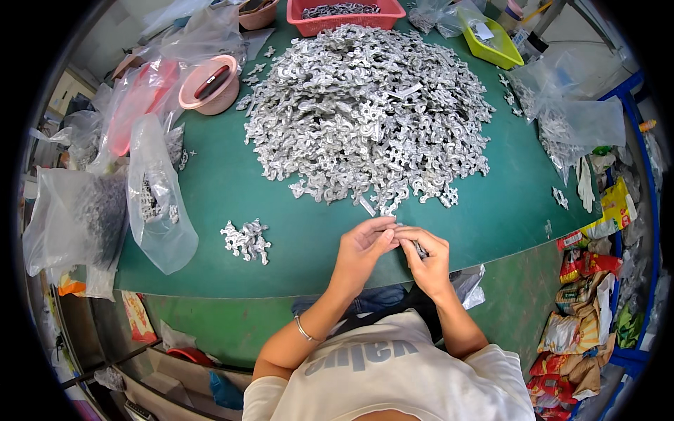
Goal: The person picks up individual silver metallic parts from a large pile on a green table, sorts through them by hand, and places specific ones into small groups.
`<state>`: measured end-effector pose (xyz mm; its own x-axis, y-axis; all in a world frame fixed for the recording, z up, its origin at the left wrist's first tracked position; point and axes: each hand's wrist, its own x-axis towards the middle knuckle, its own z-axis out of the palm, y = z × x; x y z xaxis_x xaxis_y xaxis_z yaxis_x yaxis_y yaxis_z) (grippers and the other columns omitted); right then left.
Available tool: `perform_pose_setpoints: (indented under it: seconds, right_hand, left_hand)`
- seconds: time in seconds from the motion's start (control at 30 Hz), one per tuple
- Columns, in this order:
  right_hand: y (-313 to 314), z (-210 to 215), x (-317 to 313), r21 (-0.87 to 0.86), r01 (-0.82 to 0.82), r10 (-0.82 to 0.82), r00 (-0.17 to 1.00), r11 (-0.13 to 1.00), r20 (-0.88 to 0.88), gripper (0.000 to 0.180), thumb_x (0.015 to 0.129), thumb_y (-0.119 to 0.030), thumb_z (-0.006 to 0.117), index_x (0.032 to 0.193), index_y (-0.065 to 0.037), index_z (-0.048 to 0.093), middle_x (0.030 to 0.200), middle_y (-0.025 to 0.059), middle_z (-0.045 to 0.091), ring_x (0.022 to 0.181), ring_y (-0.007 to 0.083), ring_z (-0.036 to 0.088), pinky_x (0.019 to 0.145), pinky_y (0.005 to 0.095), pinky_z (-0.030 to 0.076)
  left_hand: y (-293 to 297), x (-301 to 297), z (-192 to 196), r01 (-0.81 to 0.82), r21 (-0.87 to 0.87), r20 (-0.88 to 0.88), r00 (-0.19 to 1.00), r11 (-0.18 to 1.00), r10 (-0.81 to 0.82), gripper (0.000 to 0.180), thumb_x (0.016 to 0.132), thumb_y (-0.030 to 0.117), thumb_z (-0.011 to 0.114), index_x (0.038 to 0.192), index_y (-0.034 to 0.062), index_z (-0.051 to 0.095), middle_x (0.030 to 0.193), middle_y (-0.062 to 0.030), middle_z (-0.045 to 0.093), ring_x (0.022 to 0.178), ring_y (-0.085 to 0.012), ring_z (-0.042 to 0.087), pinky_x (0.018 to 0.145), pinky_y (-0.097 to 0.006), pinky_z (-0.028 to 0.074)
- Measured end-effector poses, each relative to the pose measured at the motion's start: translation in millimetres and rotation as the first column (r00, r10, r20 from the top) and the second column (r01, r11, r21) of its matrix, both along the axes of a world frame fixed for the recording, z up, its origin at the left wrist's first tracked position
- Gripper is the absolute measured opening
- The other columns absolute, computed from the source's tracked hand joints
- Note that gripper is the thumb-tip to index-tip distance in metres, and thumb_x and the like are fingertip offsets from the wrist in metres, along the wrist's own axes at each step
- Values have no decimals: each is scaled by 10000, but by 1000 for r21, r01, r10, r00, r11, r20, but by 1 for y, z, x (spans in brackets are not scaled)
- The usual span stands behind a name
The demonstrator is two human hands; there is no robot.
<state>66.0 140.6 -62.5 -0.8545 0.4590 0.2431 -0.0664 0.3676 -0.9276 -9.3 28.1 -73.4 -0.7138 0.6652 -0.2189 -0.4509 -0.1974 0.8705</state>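
Note:
My left hand [363, 247] and my right hand [427, 257] meet fingertip to fingertip just in front of a big heap of small silver metal castings [365, 112]. A grey metal casting [420, 249] shows partly between the curled fingers of my right hand. The left thumb and fingers are pinched together against the right fingertips; whatever lies between them is hidden. To the left of my hands, a small separate cluster of the same castings [246, 241] lies on the green tabletop [309, 270].
Left of the heap stands a pink bowl [210, 88] holding a dark red-and-black object. Behind are a red basket [344, 21] with castings and a yellow-green basket [495, 45]. Clear plastic bags [160, 203] line the left edge; another bag of parts [562, 126] sits at right.

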Motion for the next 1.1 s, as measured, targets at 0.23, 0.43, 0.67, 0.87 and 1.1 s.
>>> perform_pose_setpoints:
  seconds: [0.23, 0.43, 0.67, 0.87, 1.1]
  right_hand:
    - [7, 13, 7, -440, 159, -105, 984, 884, 144, 181, 815, -9, 535, 988, 16, 585, 830, 37, 619, 541, 19, 436, 469, 167, 345]
    - [1, 25, 10, -410, 139, -80, 984, 901, 158, 98, 799, -47, 606, 868, 23, 609, 699, 3, 589, 585, 41, 485, 530, 174, 385]
    - [3, 40, 16, -628, 71, -18, 996, 775, 90, 145, 829, -122, 600, 782, 14, 586, 544, -22, 488, 423, 8, 369, 379, 170, 242]
    - [1, 50, 17, -706, 24, 17, 999, 708, 51, 135, 839, -99, 580, 761, 10, 561, 532, -10, 469, 408, 23, 356, 372, 182, 234]
    - [1, 55, 19, -752, 11, 29, 999, 659, 40, 126, 846, -87, 566, 761, 5, 546, 544, -12, 468, 405, 25, 351, 370, 183, 225]
  left_hand:
    - [-13, -4, -4, -176, 191, 449, 891, 966, 73, 216, 830, 34, 550, 1032, -36, 523, 989, -143, 580, 825, -147, 593, 785, -256, 502]
    - [-17, 2, 22, -217, 285, 613, 790, 934, -3, 204, 834, 24, 539, 1030, -33, 530, 963, -129, 589, 778, -131, 582, 738, -250, 508]
    - [-26, 14, 54, -83, 89, -230, 968, 993, 101, 201, 777, -86, 552, 978, -84, 573, 956, -143, 547, 749, -153, 573, 678, -237, 505]
    - [-32, 15, 61, -45, 15, -336, 941, 999, 47, 187, 750, -131, 556, 932, -97, 586, 975, -150, 527, 810, -171, 563, 720, -252, 506]
    - [-33, 17, 69, -14, 25, -355, 935, 1000, 22, 244, 709, -178, 566, 937, -94, 585, 983, -153, 523, 878, -178, 552, 757, -266, 508]
